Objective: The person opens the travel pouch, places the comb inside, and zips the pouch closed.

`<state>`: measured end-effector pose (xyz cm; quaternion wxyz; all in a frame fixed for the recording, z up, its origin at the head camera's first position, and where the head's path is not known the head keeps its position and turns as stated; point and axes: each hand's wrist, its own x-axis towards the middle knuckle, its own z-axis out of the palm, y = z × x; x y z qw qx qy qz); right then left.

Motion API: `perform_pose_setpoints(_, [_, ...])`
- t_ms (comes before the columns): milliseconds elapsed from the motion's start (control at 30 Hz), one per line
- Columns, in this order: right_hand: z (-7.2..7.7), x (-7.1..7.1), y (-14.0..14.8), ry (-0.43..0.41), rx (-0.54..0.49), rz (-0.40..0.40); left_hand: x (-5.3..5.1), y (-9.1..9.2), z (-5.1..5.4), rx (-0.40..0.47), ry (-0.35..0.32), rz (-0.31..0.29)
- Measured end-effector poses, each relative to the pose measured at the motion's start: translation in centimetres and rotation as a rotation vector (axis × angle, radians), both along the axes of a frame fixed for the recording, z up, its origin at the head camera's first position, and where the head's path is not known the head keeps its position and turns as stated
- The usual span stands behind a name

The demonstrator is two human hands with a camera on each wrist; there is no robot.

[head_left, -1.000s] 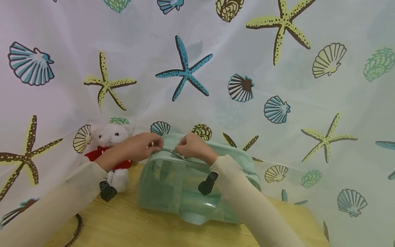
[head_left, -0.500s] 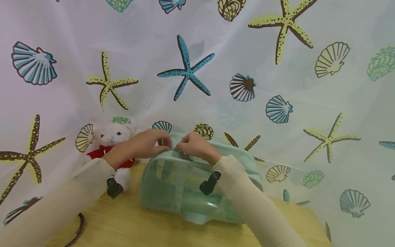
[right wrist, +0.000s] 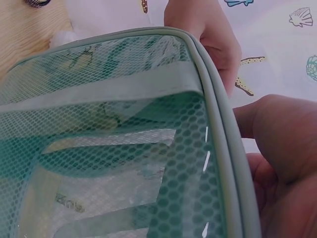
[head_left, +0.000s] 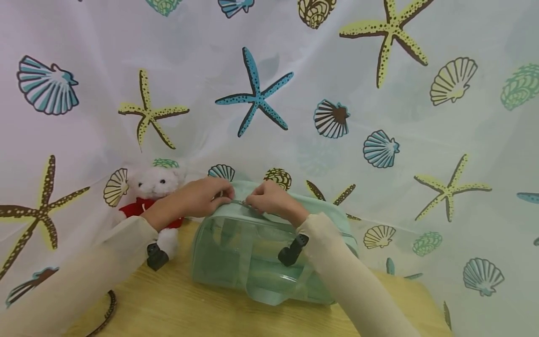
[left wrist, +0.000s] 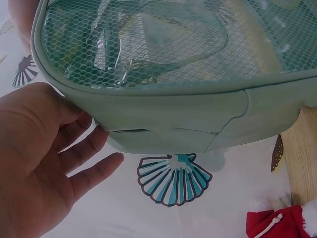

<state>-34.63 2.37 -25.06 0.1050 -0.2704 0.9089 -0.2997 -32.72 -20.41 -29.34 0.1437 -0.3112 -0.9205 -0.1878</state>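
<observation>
A mint-green bag (head_left: pixel 269 262) with clear and mesh panels stands on the table, and its zipper (head_left: pixel 241 202) runs along the top. My left hand (head_left: pixel 202 196) pinches the bag's top at the left end of the zipper. In the left wrist view, the thumb and index finger of the left hand (left wrist: pixel 44 153) are at the bag's edge, the other fingers spread looser. Just right of it, my right hand (head_left: pixel 273 200) pinches at the zipper; the pull itself is hidden by its fingers. The right wrist view shows the right hand (right wrist: pixel 287 158) with curled fingers behind the bag's rim.
A white teddy bear (head_left: pixel 157 183) in a red top sits left of the bag, behind the left forearm. A dark ring-shaped item (head_left: pixel 107 313) lies at the table's (head_left: pixel 177 309) front left. A shell-and-starfish curtain (head_left: pixel 286 150) hangs close behind the bag.
My left hand has moved right along the zipper, nearer the right hand. Over the last half second the right hand has slid slightly right along the zipper. The bag stays in place.
</observation>
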Motion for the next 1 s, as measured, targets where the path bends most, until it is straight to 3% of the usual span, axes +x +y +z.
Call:
perform_pose_setpoints(367, [-0.2,-0.3,1.5,-0.012,-0.006,-0.026,-0.4,-0.6,-1.0,-0.018,0.014,0.03])
perform_pose_setpoints(733, [0.5,0.1,4.1,0.005,-0.006,-0.005,-0.3,0.0,-0.4,-0.011,0.027,0.024])
perform_pose_setpoints(1000, [0.3,-0.4,6.3,-0.01,-0.03,-0.013,0.0,0.3,0.0,-0.015,0.02,0.02])
